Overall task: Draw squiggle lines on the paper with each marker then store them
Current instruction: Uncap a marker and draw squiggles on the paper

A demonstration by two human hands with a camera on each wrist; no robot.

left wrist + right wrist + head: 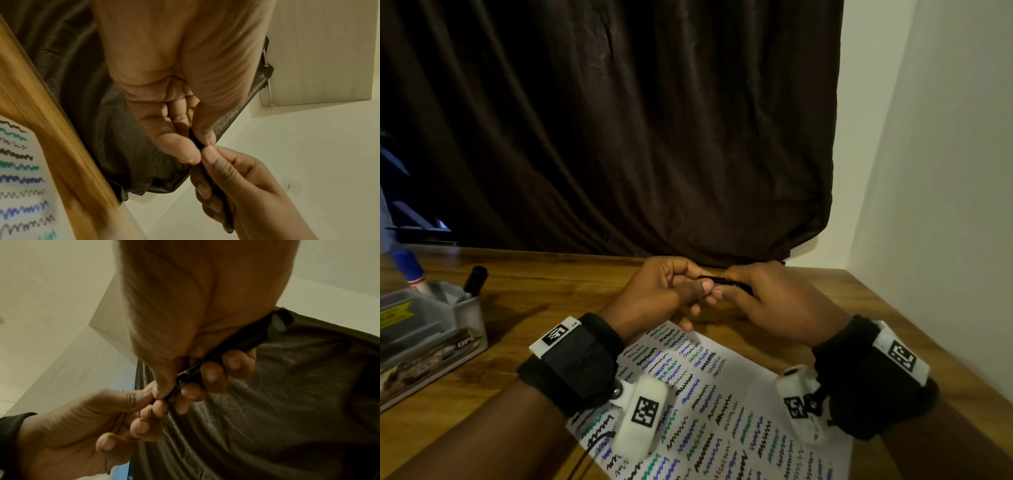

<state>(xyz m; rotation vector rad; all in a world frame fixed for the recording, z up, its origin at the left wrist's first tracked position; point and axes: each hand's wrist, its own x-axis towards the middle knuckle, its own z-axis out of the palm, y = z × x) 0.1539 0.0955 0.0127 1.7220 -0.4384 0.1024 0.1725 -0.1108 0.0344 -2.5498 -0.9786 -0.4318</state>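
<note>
Both hands meet above the far middle of the wooden table, holding one black marker (717, 279) level between them. My left hand (671, 291) pinches its left end, thumb against fingertips. My right hand (763, 298) wraps its fingers round the barrel (236, 345), whose far end sticks out past the palm. In the left wrist view the black marker (195, 141) runs between both thumbs. Whether the cap is on or off is hidden by the fingers. The white paper (709, 404), covered in black, blue and green squiggles, lies under my wrists.
A grey storage box (431, 335) stands at the left, with a blue-capped marker (409, 270) and a black marker (474, 282) upright in its compartments. A dark curtain (619, 137) hangs behind the table. A white wall (928, 171) closes the right side.
</note>
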